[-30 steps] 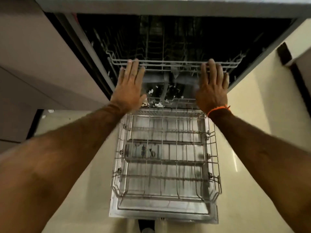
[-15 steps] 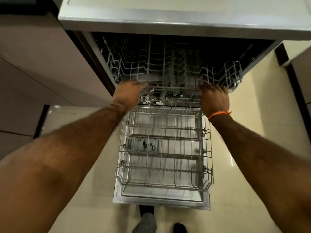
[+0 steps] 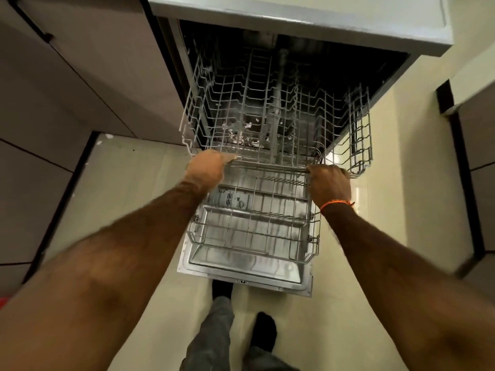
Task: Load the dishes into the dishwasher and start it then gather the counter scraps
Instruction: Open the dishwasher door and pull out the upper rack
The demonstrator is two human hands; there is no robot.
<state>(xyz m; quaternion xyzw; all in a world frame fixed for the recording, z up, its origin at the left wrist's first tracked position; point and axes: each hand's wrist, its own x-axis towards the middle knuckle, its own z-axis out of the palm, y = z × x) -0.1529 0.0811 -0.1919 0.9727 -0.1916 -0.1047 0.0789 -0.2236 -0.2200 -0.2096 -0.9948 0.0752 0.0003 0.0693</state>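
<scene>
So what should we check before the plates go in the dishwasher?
1. Door folded down flat: ok.
2. Lower rack out on the door and bare: ok.
3. Upper rack pulled out, nothing in it: ok.
4. Left hand and right hand both have a grip on the upper rack's front rail: ok.
5. White bits on the tub floor, tub clean: not ok.
6. Dishes nearby: cannot tell, none in view.

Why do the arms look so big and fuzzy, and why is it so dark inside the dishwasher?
Head view: the wide lens swells and bends what is near, so the forearms balloon; the left hand is smeared by motion, the right hand sharper; little light reaches behind the upper rack, while the open door gleams.
</scene>
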